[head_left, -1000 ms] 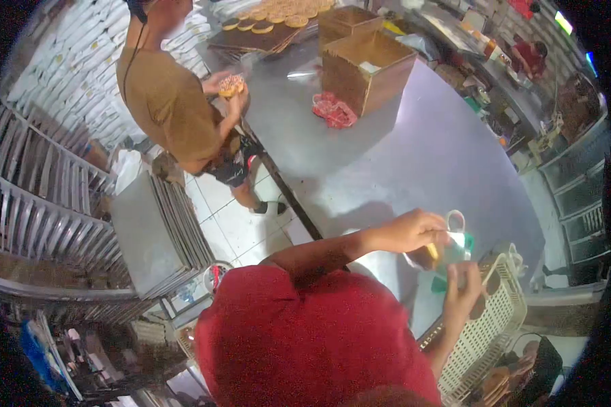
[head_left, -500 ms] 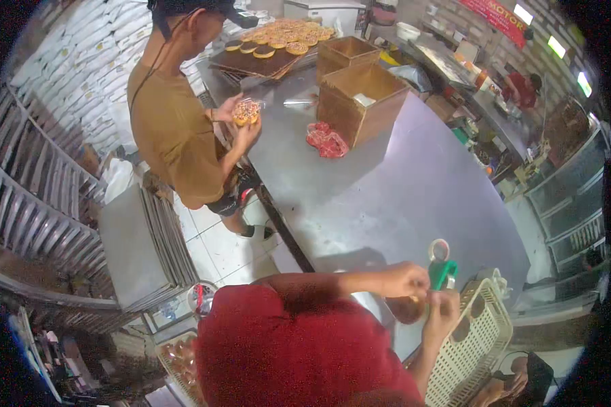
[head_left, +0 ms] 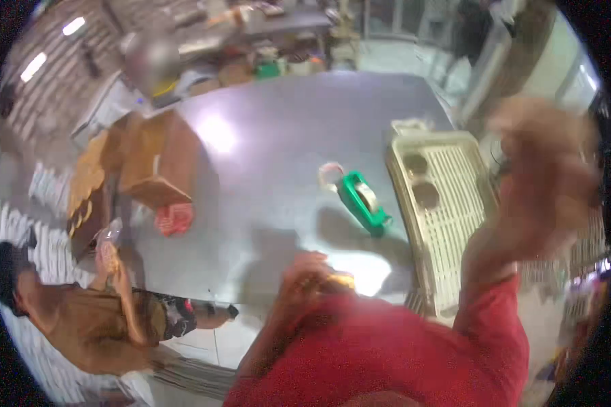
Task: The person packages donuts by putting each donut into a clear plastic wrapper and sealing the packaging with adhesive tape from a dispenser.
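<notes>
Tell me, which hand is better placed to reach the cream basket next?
Probably the right hand: though blurred, it looks raised beside the basket. The left hand seems farther away, across from it, by a yellowish thing.

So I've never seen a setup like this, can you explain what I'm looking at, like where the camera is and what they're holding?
There's no machine here, just a person in a red shirt using bare hands. The camera is worn on their head, looking forward and down.

On the metal table are a green tape dispenser, a ring beside it, a brown box and something red and crumpled. To the right is a cream slatted basket.

The left hand is beside a yellowish item; blur hides whether it's gripped. The right hand, very blurred, is raised at the right, so I can't tell if it holds anything. Someone in a brown top stands at the left.
</notes>
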`<state>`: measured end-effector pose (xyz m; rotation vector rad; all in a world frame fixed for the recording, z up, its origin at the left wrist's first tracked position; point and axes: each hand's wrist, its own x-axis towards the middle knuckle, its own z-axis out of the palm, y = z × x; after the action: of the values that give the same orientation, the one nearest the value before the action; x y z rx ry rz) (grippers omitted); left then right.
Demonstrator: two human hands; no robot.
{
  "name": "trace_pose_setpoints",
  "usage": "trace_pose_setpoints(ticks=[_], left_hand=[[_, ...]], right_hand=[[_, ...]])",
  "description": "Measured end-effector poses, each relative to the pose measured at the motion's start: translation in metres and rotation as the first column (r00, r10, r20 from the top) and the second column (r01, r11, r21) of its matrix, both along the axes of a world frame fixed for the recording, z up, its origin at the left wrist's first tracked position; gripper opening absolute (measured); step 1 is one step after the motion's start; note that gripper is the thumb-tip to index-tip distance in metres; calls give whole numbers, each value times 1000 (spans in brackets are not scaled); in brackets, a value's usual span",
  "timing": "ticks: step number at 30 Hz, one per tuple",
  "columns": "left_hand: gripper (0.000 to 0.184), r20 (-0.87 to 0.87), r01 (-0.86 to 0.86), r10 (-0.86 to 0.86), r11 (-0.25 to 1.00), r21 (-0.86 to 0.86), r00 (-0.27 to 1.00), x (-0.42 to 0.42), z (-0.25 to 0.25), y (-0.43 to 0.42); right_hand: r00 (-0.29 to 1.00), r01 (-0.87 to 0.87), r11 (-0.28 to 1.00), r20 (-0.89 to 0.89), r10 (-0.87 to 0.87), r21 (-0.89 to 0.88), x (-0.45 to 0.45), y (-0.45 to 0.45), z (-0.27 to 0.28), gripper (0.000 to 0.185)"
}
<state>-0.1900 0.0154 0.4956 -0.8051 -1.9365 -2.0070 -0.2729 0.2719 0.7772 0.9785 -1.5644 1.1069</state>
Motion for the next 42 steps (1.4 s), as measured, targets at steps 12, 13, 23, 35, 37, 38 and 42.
trace_pose_setpoints(ticks=[12, 13, 23, 35, 37, 38, 42], left_hand=[[7, -142, -278, 239, 842, -463, 961, -66, -15, 28], [7, -113, -267, 242, 859, -436, 964, -70, -21, 31], [15, 284, -156, 307, 879, -451, 908, 24, -138, -6], [22, 317, -83, 181, 951, -299, 931, 34, -111, 2], [23, 300, -28, 111, 963, -268, 947, 34, -99, 3], [23, 275, -33, 123, 950, -311, 953, 32, -92, -1], [22, 319, 60, 57, 936, -346, 946, 25, -85, -7]], right_hand=[[615, -278, 915, 786, -65, 293, 23, -25, -286, 30], [609, -165, 934, 778, -156, 316, 25, -24, -311, 28], [534, 385, 895, 737, -414, 224, 3, 61, -389, 35], [260, 46, 927, 892, -371, 372, -96, 89, -453, 54], [164, 86, 989, 978, -131, 118, -83, 76, -436, 53], [124, 118, 993, 992, 3, -18, -80, 64, -426, 52], [223, 115, 977, 954, -199, 177, -74, 50, -410, 49]])
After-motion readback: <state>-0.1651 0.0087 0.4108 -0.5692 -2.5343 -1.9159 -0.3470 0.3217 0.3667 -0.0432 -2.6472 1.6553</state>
